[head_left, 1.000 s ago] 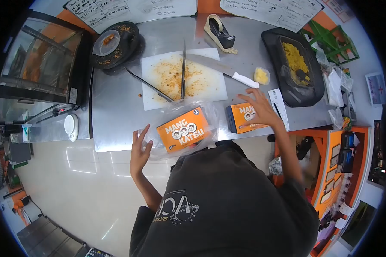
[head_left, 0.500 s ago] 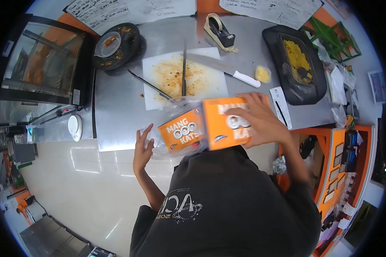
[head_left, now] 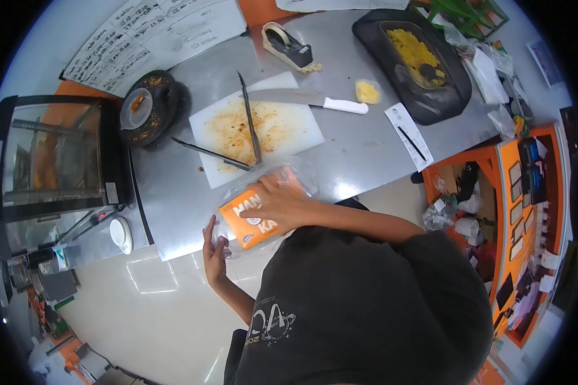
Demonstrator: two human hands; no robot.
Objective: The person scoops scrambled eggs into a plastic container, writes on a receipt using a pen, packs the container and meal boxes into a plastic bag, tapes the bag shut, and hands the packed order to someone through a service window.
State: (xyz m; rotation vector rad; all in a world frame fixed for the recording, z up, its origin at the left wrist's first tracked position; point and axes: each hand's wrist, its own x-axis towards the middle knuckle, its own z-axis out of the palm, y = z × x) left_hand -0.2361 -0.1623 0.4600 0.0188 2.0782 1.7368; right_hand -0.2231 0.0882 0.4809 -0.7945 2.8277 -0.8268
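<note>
An orange box [head_left: 241, 239] with white lettering lies at the clear plastic bag [head_left: 308, 176] by the counter's front edge. My right hand [head_left: 281, 204] is closed on this box from above, fingers spread over its top. At the box's left, my left hand [head_left: 216, 252] holds the edge of the bag with curled fingers. The other orange box is not distinguishable beneath. Just beyond the bag, black tongs [head_left: 250, 128] rest over a crumb-strewn white cutting board [head_left: 292, 131].
A knife [head_left: 345, 105] lies across the board's right side. Behind it stands a tape dispenser [head_left: 289, 48]. A black pan [head_left: 164, 106] is left, a black tray of yellow food [head_left: 443, 99] right. A paper slip with a pen [head_left: 401, 119] and a small yellow cup [head_left: 367, 92] lie between.
My right hand has carried the second box left from the counter's right side onto the bagged box. The view has turned, and my left hand's fingers have curled in.
</note>
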